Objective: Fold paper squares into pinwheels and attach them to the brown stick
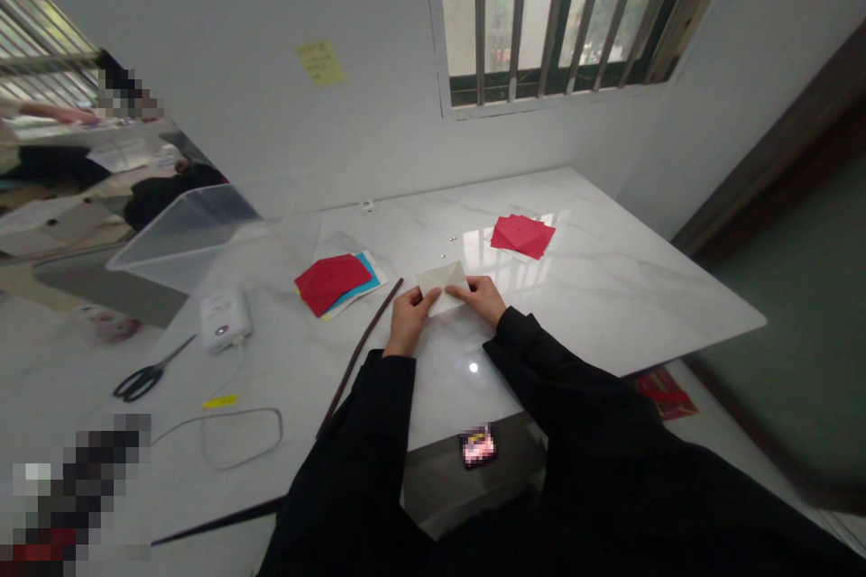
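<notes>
A cream-white folded paper [443, 281] lies on the white marble table [609, 288] right in front of me. My left hand [408, 315] pinches its near left corner, fingers closed on the paper. My right hand [482, 298] presses and grips its right edge with curled fingers. Both arms wear black sleeves. A stack of coloured sheets with a red one on top [333, 282] lies to the left of my hands. A red folded paper piece [521, 235] sits beyond my right hand.
A thin dark strip [362, 352] runs diagonally past my left hand. Farther left are a small white device [224, 320], black scissors [145, 377], a white cable loop [230, 437] and a clear plastic bin [182, 234]. A barred window [561, 9] is ahead; the table's right edge drops to the floor.
</notes>
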The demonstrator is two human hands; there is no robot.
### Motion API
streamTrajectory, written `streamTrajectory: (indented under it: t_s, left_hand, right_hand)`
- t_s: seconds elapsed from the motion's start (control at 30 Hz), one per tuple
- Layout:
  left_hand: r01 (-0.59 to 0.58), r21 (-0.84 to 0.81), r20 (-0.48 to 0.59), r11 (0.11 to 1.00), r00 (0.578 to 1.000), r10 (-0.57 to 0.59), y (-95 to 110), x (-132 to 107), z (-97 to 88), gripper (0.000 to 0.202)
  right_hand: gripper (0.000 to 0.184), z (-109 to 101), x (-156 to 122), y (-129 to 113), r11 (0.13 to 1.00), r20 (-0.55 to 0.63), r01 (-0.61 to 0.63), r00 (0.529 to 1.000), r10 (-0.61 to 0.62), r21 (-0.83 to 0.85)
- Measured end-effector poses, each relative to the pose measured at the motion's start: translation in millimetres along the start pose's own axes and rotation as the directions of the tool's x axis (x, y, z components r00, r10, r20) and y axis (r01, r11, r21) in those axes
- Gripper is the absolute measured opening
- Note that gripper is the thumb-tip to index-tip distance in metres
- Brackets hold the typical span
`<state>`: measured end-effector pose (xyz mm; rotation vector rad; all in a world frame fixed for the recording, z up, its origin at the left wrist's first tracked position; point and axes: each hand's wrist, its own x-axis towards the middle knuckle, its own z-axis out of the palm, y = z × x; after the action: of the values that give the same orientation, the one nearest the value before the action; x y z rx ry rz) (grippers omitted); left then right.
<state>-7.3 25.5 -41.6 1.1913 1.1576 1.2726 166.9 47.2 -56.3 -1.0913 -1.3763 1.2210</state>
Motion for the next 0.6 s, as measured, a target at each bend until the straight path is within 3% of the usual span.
streamTrajectory:
  t_s: [0.6]
  left_hand:
    - [0.016, 0.04, -0.022, 0.999, 1.0, -0.015, 10.2, -5.1, 4.6, 0.061]
  right_hand:
    - [0.045, 0.2, -0.6, 3.9, 0.999, 0.029, 0.036, 0.999, -0.035, -0.035]
